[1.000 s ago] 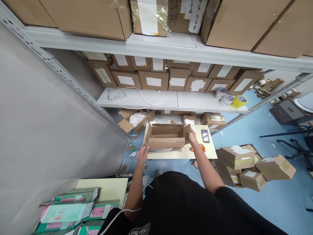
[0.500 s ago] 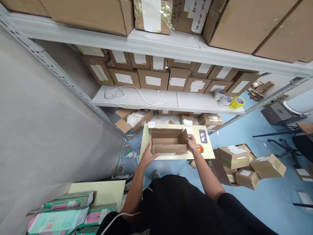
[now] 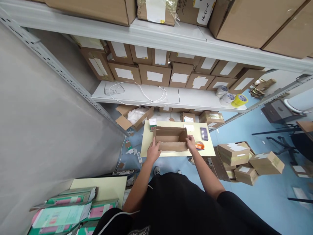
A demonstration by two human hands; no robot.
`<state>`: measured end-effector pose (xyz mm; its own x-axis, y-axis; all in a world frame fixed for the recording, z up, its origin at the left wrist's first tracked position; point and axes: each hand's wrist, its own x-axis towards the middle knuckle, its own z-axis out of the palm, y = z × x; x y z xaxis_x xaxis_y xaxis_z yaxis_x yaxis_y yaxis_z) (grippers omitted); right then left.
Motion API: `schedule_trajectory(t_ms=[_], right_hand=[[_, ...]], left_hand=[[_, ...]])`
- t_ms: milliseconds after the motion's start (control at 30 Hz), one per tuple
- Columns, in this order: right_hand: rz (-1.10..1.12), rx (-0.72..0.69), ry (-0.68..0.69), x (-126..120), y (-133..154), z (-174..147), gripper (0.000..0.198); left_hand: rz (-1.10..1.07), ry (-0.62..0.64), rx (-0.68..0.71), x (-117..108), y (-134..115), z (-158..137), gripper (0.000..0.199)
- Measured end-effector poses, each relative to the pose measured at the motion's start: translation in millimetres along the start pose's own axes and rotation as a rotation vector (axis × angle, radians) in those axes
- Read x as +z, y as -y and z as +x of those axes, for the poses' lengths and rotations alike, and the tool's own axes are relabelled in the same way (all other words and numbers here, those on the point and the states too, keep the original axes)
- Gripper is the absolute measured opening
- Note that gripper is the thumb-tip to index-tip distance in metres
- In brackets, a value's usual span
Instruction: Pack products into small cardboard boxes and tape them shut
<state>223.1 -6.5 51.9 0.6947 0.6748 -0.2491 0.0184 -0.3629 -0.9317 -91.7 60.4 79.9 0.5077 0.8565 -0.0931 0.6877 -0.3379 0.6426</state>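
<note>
An open-topped cardboard box [image 3: 171,147] is held over the pale yellow table [image 3: 146,137], its hollow inside facing up toward me. My left hand [image 3: 154,151] grips its left front corner, fingers over the edge. At the right end, my right hand [image 3: 191,142] pinches the box wall between thumb and fingers. Close by my right hand lies an orange tape dispenser [image 3: 200,145]. A small green-and-white box [image 3: 153,124] stands behind the left end of the cardboard box, and a dark card-like item [image 3: 204,133] lies at the table's right.
A shelf [image 3: 171,94] in front carries several labelled cartons [image 3: 154,75], a white cable [image 3: 144,93] and tape rolls [image 3: 239,100]. To the right, more cartons [image 3: 233,155] are piled on the floor. Green-and-pink packages [image 3: 61,215] lie on a table behind left.
The right end flap has folded down to the box wall. My left hand has shifted from the left side to the front left corner, and my view has tilted slightly down.
</note>
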Motion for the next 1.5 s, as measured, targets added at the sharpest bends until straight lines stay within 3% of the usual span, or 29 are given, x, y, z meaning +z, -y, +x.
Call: schedule_trajectory(t_ms=[200,333,467,533,667,767,833,967,1067,1300,1400,1500], right_hand=[[0.033,0.021,-0.018,5,1,-3,0.04],[-0.007,-0.065,0.082,8,0,-5,0.049],[-0.26,-0.199,0.303,0,-1,-13,0.058],[-0.326,-0.198,0.38,-5,-1,-19,0.059],[-0.146,-0.059,0.341,-18,-3,-27,0.06],[-0.018,-0.06,0.341,-25,-10,-31,0.064],[-0.073,-0.122,0.368,-26,-16,-32,0.067],[-0.259,-0.244,0.322,-14,-33,-33,0.084],[-0.331,-0.27,0.249,-3,-43,-34,0.085],[-0.378,-0.254,0.168,3,-59,-38,0.088],[-0.408,-0.215,0.175,2,-62,-39,0.085],[-0.419,-0.152,0.156,5,-65,-42,0.085]], left_hand=[[-0.154,0.215,0.154,-2,14,4,0.018],[-0.289,0.276,0.223,3,19,-4,0.006],[-0.38,0.268,0.166,12,21,-8,0.024],[-0.387,0.223,0.096,13,22,-7,0.029],[-0.344,0.085,-0.013,13,24,-6,0.032],[-0.265,-0.074,-0.107,15,25,-3,0.058],[-0.199,-0.153,-0.136,17,27,1,0.077],[-0.145,-0.111,-0.13,15,35,22,0.105],[-0.121,-0.04,-0.076,0,37,51,0.116],[0.029,-0.061,0.09,-32,14,111,0.106],[0.077,-0.066,0.109,-31,9,109,0.097],[0.091,-0.096,0.113,-22,15,90,0.073]])
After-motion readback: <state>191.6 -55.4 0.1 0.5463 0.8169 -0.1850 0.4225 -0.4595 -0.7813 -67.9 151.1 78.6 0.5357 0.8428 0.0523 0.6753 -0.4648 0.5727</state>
